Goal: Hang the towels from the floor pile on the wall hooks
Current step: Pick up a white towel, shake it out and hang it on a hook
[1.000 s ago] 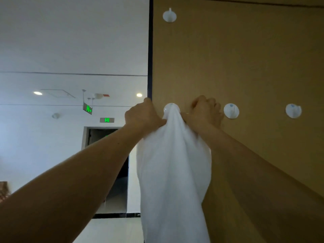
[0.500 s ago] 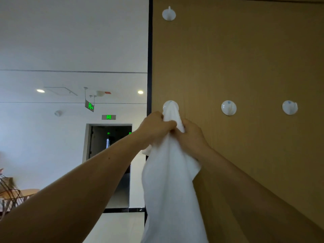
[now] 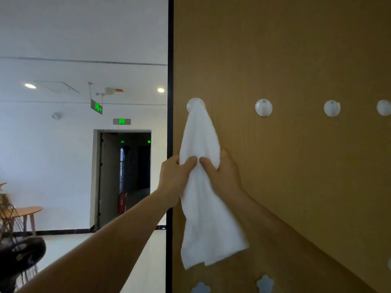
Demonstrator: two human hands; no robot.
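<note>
A white towel (image 3: 202, 134) hangs from the leftmost hook (image 3: 195, 103) in a row on the brown wall (image 3: 296, 60). Its top is bunched over the hook, and the rest falls down the wall in loose folds to a ragged lower edge.

Both hands hold the towel about halfway down, side by side and almost touching. The left hand (image 3: 174, 180) grips its left edge, fingers (image 3: 187, 163) curled and clamped on the cloth. The right hand (image 3: 224, 176) grips the right side, its fingers (image 3: 208, 164) also clamped on the cloth, with the back of the hand close to the wall.

Three bare white hooks (image 3: 263, 107) (image 3: 331, 108) (image 3: 384, 107) sit to the right at the same height. Two pale blue flower shapes (image 3: 265, 283) show low on the wall.

Far left, past the wall's dark edge, a doorway (image 3: 124, 176) stands under a green exit sign (image 3: 121, 121).
</note>
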